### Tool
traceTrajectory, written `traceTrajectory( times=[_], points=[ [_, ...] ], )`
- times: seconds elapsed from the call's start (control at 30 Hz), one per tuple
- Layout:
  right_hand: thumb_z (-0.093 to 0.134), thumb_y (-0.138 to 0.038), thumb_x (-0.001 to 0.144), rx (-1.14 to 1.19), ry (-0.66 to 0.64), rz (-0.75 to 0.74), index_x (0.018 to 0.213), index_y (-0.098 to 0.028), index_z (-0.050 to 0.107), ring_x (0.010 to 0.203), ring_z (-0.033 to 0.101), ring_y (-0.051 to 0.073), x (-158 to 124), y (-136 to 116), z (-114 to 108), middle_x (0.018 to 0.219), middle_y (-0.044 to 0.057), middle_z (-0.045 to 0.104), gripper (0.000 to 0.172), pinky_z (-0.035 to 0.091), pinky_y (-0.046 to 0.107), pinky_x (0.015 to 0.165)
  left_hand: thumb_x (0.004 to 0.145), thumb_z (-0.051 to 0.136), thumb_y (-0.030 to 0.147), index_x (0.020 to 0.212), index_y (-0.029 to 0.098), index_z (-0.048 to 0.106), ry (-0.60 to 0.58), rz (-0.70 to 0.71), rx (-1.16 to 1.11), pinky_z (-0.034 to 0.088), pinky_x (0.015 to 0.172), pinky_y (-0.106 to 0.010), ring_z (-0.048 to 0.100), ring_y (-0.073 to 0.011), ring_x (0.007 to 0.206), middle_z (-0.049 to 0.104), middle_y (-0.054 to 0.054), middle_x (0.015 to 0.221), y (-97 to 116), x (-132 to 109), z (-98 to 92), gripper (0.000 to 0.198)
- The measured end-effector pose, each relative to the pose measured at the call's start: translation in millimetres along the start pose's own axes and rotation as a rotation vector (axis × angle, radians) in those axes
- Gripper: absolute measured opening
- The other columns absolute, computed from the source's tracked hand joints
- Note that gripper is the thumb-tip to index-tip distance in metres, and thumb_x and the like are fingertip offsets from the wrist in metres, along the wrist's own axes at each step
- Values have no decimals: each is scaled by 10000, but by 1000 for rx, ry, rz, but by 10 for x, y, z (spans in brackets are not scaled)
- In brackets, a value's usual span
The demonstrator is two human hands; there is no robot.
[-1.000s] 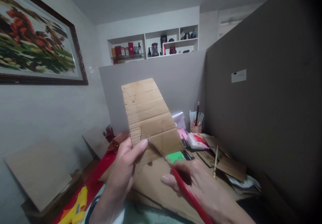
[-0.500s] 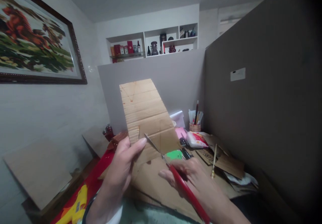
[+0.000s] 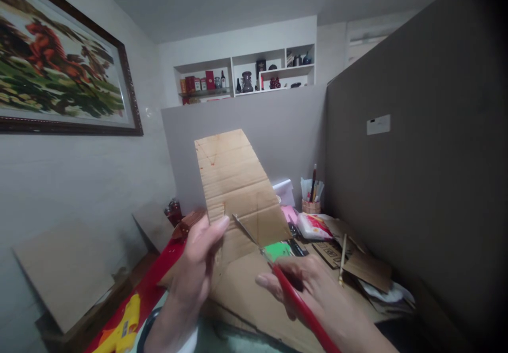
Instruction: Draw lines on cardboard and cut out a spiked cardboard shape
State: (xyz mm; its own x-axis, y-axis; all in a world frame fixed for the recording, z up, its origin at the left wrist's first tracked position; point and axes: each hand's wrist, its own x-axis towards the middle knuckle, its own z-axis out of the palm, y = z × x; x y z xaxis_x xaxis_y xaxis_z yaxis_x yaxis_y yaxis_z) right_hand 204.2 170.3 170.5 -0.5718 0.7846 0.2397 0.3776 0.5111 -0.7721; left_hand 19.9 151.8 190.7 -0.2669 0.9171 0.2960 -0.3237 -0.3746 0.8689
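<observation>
My left hand (image 3: 202,252) grips a tan piece of corrugated cardboard (image 3: 238,175) by its lower left edge, thumb lying on the face turned to me. The sheet stands tilted upright, narrower at the top, with drawn lines and small reddish marks on it. My right hand (image 3: 301,289) is wrapped round the long red handle of a pair of scissors (image 3: 291,295). Their thin metal blades point up and left, in front of the cardboard just right of my left thumb. I cannot tell whether the tip touches the sheet.
More cardboard (image 3: 254,305) lies on the table below my hands. A yellow glue gun (image 3: 125,326) rests on red cloth at left. To the right are a green item (image 3: 277,250), a white-and-red packet (image 3: 313,226), a stick (image 3: 343,258), cardboard scraps (image 3: 369,271) and a pen holder (image 3: 311,205).
The whole view has shifted slightly, so everything appears a little lower and to the right. Both hands keep their hold, and the scissors stay at about the same place before the cardboard.
</observation>
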Motion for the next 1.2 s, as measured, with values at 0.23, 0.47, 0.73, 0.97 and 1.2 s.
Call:
traceTrajectory(
  times=[0.23, 0.47, 0.73, 0.97, 1.2],
  points=[
    [576, -519, 939, 33, -39, 13, 620, -212, 433, 546, 443, 116, -26, -19, -15, 570, -48, 482, 465, 284, 258, 535, 783, 762, 274, 1053, 203, 779, -22, -14, 35, 568, 796, -306, 735, -256, 969, 808, -35, 961, -1, 3, 13, 279],
    [605, -524, 932, 7, -24, 40, 633, -200, 472, 567, 403, 110, -38, -35, -13, 602, -51, 454, 461, 271, 255, 527, 831, 737, 344, 1207, 208, 728, -58, 34, 103, 555, 815, -312, 708, -267, 1034, 788, -53, 1076, 2, -18, 19, 400],
    [578, -619, 935, 8, 20, 3, 629, -198, 491, 561, 453, 122, -16, -24, 56, 587, -33, 524, 527, 304, 260, 541, 890, 698, 361, 1235, 259, 718, -128, -14, 136, 543, 813, -284, 687, -251, 1085, 768, -39, 1151, -32, -58, -29, 360],
    [572, -624, 916, -34, 61, -41, 564, -224, 378, 520, 386, 115, -6, -28, 75, 515, -53, 415, 568, 270, 268, 525, 888, 693, 377, 1187, 247, 744, -128, 11, 171, 546, 779, -280, 700, -256, 1038, 775, -45, 1119, 25, -107, -17, 330],
    [602, -524, 913, -38, 97, -55, 556, -224, 309, 526, 279, 102, 7, -46, 83, 531, -77, 283, 551, 220, 261, 505, 863, 712, 330, 1138, 262, 748, -81, -20, 170, 525, 785, -248, 705, -213, 993, 782, -8, 1073, 27, -99, -25, 286]
  ],
)
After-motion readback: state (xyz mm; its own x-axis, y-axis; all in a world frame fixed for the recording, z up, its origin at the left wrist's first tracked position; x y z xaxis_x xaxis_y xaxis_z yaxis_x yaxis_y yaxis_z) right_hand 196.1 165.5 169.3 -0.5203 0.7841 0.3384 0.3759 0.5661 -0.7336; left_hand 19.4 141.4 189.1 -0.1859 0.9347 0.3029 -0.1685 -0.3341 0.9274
